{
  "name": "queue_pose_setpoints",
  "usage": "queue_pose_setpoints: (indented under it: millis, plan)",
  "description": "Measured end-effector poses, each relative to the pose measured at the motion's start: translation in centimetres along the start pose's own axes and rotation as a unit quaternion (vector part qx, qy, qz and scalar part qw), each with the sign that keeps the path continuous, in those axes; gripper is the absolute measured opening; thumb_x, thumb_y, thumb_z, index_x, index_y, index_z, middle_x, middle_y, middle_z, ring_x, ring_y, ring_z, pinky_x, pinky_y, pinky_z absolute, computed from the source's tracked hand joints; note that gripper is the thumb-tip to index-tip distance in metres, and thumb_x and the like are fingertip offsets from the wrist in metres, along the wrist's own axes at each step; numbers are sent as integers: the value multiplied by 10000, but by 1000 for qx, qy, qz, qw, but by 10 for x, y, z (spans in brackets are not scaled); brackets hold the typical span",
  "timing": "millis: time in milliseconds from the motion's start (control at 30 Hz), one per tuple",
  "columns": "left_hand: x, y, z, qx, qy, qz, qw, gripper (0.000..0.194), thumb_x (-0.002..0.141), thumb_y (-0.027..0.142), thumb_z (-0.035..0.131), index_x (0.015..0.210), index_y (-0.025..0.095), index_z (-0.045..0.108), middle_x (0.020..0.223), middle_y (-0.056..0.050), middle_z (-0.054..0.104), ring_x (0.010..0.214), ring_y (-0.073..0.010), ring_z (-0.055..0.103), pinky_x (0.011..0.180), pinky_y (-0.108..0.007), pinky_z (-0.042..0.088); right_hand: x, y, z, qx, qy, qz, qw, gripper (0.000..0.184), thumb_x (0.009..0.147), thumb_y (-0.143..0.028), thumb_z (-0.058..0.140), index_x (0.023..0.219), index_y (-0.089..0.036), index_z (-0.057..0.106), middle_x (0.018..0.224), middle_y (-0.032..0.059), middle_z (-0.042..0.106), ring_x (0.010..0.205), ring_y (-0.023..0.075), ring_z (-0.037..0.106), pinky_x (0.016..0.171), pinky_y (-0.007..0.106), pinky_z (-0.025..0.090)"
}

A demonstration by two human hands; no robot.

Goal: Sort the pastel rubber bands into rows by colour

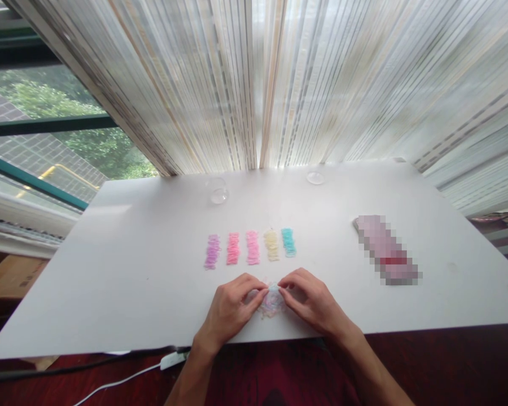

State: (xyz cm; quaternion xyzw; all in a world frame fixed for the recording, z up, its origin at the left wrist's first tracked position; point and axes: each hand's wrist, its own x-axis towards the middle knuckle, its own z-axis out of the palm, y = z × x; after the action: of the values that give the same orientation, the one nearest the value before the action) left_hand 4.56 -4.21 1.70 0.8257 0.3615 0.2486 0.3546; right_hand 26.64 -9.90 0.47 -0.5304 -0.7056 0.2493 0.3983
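Observation:
Both hands meet over a small mixed pile of pastel pieces (271, 306) near the front edge of the white table (131, 270). My left hand (232, 307) and my right hand (309, 299) pinch a tiny pale blue piece (273, 289) between their fingertips; the pieces are too small to name. Just beyond the hands lie sorted rows side by side: purple (212, 251), pink (232, 248), a second pink (253, 247), yellow (272, 245) and teal (288, 242).
A clear glass cup (218, 191) and a clear round lid (315, 177) stand at the table's back. A blurred-out flat pink object (386, 248) lies at the right. Striped curtains hang behind. A white cable (118, 382) runs below the front edge.

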Motion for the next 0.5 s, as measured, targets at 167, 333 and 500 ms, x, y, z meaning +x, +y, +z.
queue_pose_setpoints:
  millis: [167, 333, 500]
  plan:
    - [0, -1, 1, -8, 2, 6, 1000, 130, 994, 246, 613, 1002, 224, 741, 917, -22, 738, 789, -143, 675, 667, -225, 509, 1, -1, 1, 17, -15, -7, 1000, 84, 964, -166, 620, 989, -226, 672, 898, 40, 698, 832, 188, 650, 749, 307, 541]
    - [0, 0, 3, -10, 5, 10, 1000, 110, 980, 222, 633, 987, 221, 743, 918, -18, 737, 804, -142, 685, 680, -217, 515, 2, -1, 2, 23, -14, 1, 1000, 86, 940, -137, 620, 921, -214, 653, 851, 27, 671, 788, 173, 626, 715, 290, 515]
    - [0, 0, 4, -12, 14, 19, 1000, 129, 974, 217, 642, 1007, 223, 766, 920, -24, 732, 791, -138, 695, 686, -214, 530, 2, -2, 2, 25, -7, 10, 1000, 98, 906, -116, 623, 892, -213, 632, 833, 18, 653, 771, 166, 614, 703, 279, 503]
